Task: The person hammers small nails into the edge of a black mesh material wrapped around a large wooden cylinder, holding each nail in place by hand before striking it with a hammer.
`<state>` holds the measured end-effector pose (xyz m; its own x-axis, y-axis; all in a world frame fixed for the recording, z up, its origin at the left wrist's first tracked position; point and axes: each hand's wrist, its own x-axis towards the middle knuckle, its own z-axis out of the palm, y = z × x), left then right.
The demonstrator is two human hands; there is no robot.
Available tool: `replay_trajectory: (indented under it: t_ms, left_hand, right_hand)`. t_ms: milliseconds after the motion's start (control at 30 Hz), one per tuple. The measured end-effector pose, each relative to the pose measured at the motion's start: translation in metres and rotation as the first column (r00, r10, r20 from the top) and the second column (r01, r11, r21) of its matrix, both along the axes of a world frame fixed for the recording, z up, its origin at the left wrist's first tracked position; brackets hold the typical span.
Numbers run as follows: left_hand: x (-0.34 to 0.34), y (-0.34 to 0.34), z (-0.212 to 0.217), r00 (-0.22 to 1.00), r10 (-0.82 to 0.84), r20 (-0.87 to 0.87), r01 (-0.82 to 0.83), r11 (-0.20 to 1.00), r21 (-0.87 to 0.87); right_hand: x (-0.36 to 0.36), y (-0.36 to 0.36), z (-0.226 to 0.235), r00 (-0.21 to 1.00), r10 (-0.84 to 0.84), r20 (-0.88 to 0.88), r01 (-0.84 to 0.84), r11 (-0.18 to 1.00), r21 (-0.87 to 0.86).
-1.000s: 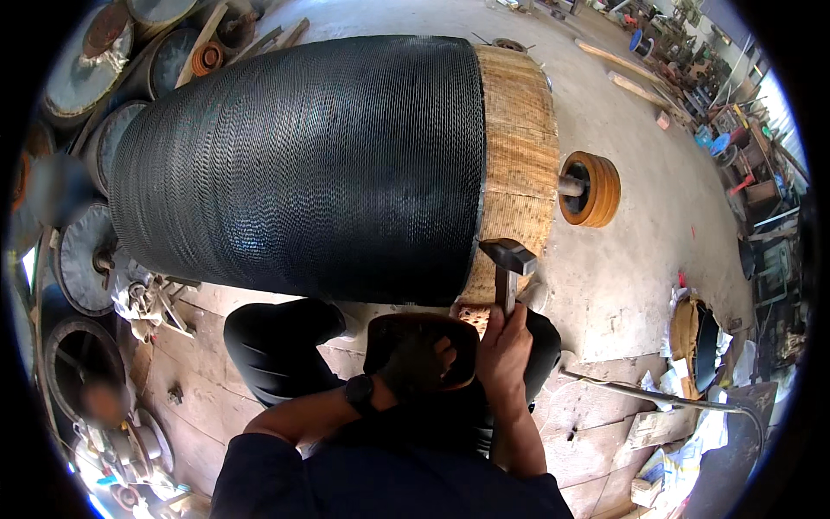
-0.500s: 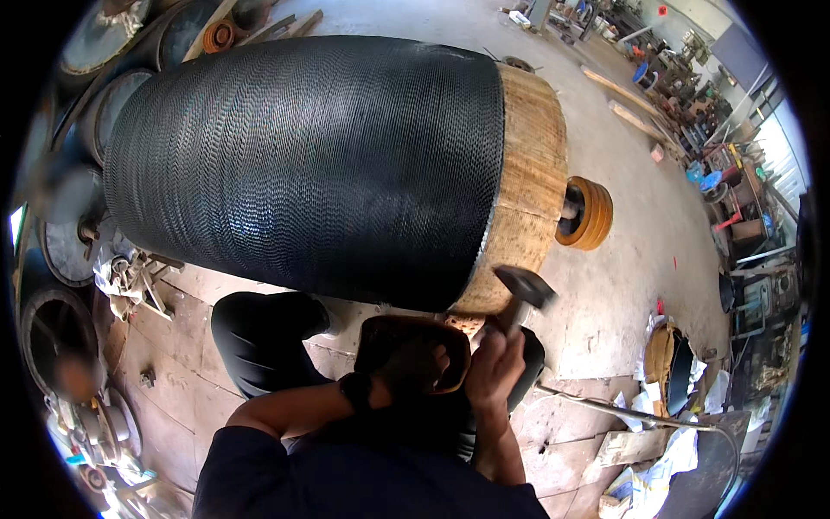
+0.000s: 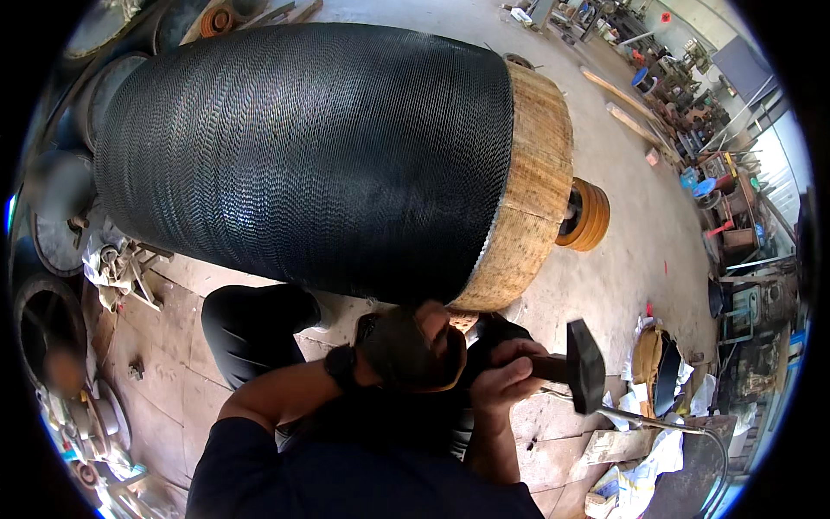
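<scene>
A big wooden drum (image 3: 538, 186) lies in front of me, wrapped for most of its length in a black, finely ridged covering (image 3: 320, 156). My right hand (image 3: 504, 374) is closed round the handle of a hammer (image 3: 585, 368), whose dark steel head points out to the right. On my lap rests a dark open container (image 3: 402, 363) with a tan rim; its contents are hidden in shadow. Over this container, just below the covering's lower edge, my left hand (image 3: 432, 327) has its fingers drawn together. Whatever they pinch is too small and dark to make out.
An orange grooved pulley (image 3: 590, 214) sticks out from the drum's right end. Dark cylinders (image 3: 60, 208) line the left side beside a rag-covered wooden stand (image 3: 130, 268). Scraps, sacks (image 3: 644, 480) and a bent metal rod (image 3: 648, 421) lie at the lower right.
My left hand has risen out of the container toward the drum's lower edge. The hammer has swung down and right, its head turning outward. The view has shifted slightly.
</scene>
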<state>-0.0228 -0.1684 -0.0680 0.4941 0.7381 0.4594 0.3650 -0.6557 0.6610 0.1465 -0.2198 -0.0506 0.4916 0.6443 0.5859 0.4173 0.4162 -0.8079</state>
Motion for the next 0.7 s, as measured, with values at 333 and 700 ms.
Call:
replay_trajectory:
  t_ms: [333,700]
  left_hand:
    - [-0.037,0.120,0.055,0.941,0.287,0.180,-0.334,0.689,0.643]
    - [-0.035,0.122,0.058,0.933,0.327,0.152,-0.333,0.618,0.712]
  right_hand:
    - [0.000,-0.006,0.004,0.961,-0.039,0.272,0.106,0.966,-0.234]
    - [0.010,-0.002,-0.021,0.974,-0.072,0.217,0.138,0.941,-0.309]
